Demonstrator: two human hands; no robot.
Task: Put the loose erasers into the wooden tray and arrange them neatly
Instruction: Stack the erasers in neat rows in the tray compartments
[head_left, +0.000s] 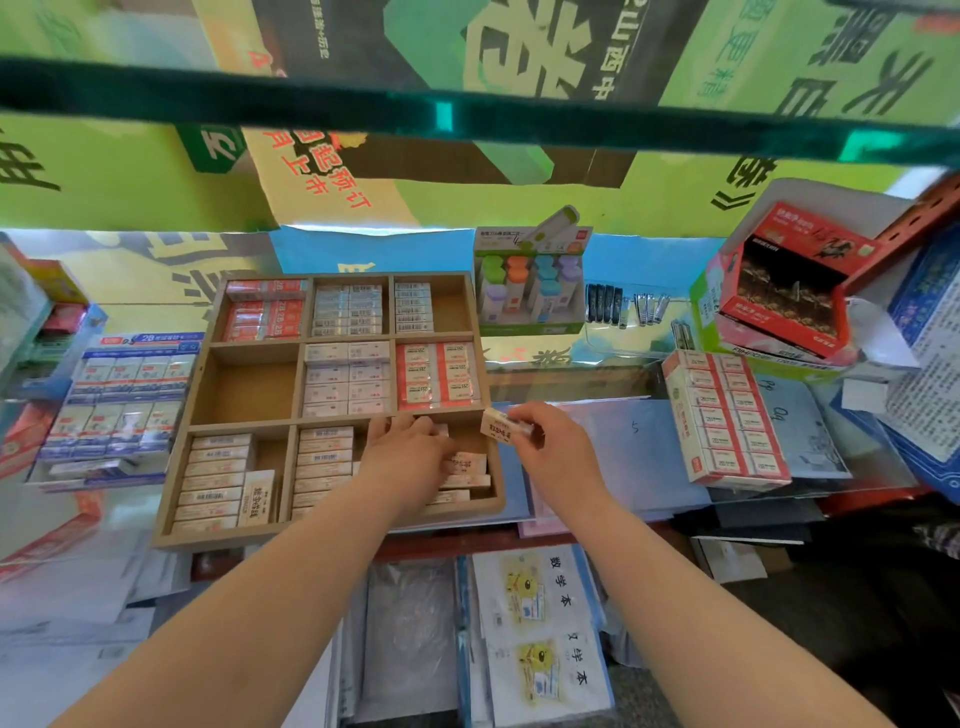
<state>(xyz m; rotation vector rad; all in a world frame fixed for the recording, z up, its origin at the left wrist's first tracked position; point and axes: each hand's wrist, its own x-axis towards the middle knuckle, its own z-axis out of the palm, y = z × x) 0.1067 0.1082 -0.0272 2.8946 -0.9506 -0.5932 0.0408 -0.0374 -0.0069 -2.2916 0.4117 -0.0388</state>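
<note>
A loose eraser (500, 423) is pinched between the thumb and fingertips of the right hand (550, 447), just over the right rim of the wooden tray (218, 538), at the far corner of its near-right compartment. In that compartment the left hand (410, 457) lies palm down on unevenly lying erasers (467, 462); whether its bent fingers grip one cannot be told. The tray sits on the counter (639, 452), well apart from the box of erasers (727, 421) toward its right edge.
</note>
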